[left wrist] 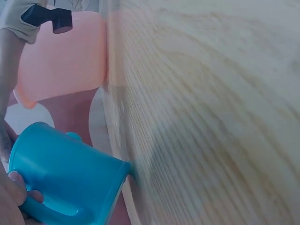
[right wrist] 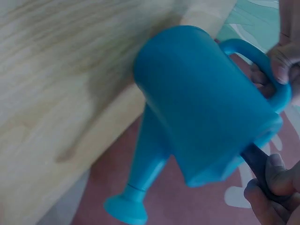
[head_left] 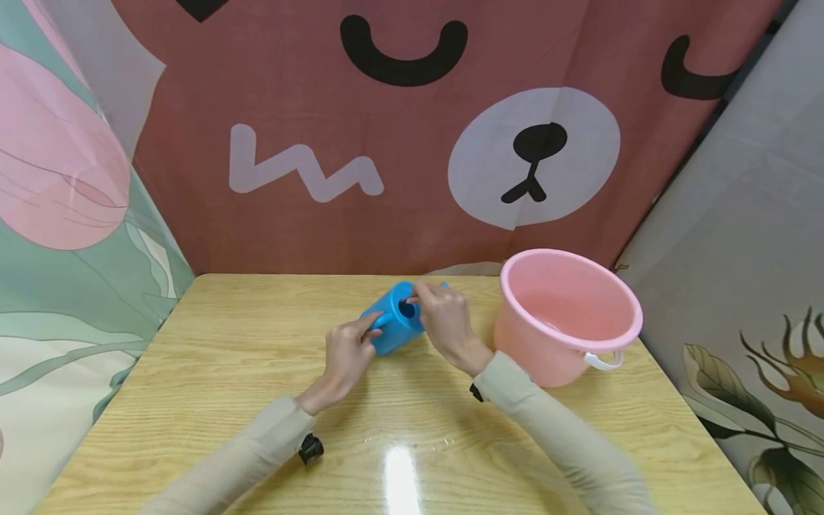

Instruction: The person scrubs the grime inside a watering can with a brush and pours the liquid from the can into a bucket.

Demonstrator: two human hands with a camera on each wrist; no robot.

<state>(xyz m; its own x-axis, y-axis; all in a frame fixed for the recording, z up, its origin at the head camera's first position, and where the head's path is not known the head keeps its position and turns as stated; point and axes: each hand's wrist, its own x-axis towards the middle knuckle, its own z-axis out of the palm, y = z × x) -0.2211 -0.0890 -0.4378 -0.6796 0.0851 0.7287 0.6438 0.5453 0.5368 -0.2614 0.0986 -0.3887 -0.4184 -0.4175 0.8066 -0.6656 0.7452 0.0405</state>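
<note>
A blue watering can (head_left: 394, 330) is tilted over the wooden table. My left hand (head_left: 347, 355) grips its looped handle, and in the left wrist view the fingers curl round the handle of the can (left wrist: 70, 173). My right hand (head_left: 445, 322) is at the can's top opening. In the right wrist view, that hand (right wrist: 276, 192) pinches a dark, slim object (right wrist: 257, 161) whose far end goes inside the can (right wrist: 201, 103); what lies inside is hidden. The spout (right wrist: 147, 154) with its round head points away from the handle.
A pink bucket (head_left: 560, 343) with a white handle (head_left: 604, 360) stands on the table (head_left: 257, 343) to the right, close to my right forearm. A curtain with a printed bear face (head_left: 290, 236) hangs behind the table's back edge, with patterned cloths at both sides.
</note>
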